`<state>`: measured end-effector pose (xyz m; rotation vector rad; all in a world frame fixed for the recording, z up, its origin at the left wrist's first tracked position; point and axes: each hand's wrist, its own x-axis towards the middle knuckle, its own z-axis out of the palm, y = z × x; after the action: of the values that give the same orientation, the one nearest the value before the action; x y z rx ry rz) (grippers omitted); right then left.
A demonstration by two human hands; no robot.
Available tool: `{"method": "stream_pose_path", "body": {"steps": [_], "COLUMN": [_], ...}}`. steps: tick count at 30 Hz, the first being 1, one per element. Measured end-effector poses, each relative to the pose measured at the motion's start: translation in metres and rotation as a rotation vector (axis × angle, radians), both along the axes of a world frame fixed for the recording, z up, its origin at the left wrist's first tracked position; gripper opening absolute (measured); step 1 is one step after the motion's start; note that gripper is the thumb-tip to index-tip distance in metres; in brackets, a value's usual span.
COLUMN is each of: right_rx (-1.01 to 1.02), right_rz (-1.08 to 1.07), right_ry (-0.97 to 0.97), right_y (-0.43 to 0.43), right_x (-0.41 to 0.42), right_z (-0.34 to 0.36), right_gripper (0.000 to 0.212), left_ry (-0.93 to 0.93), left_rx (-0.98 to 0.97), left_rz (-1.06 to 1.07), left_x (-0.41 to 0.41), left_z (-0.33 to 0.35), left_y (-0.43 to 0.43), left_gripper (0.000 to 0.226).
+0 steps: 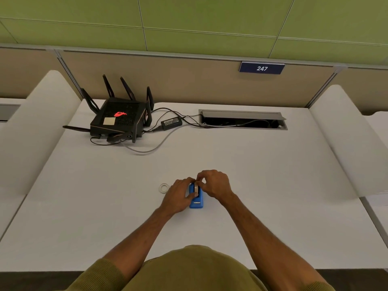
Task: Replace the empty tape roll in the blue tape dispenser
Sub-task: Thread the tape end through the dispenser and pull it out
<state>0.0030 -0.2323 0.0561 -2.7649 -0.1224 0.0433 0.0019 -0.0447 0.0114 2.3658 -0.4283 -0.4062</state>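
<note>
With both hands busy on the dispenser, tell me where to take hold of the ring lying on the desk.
Pinch the small ring across its rim from above: it lies flat on the desk, hole up, left of the left hand, with open space around.

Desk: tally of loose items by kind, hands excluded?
Blue tape dispenser: 1
Tape roll seated in the dispenser: 1
Loose tape ring: 1
Router: 1
Power adapter: 1
Total: 5
</note>
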Motion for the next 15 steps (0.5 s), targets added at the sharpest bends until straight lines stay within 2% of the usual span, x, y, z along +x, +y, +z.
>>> {"method": "stream_pose_path", "body": {"steps": [15], "right_rx": [-0.026], "right_rz": [0.030], "right_ry": [0.012], "right_y": [0.0031], "right_x": [-0.0003], "right_z": [0.0028], "right_gripper": [0.022], "left_ry": [-0.023], "left_rx": [0.026], "left_rz": [0.015], "left_x": [-0.0008], "left_z": [0.0044], "left_y": [-0.0033], "left_gripper": [0.053]}}
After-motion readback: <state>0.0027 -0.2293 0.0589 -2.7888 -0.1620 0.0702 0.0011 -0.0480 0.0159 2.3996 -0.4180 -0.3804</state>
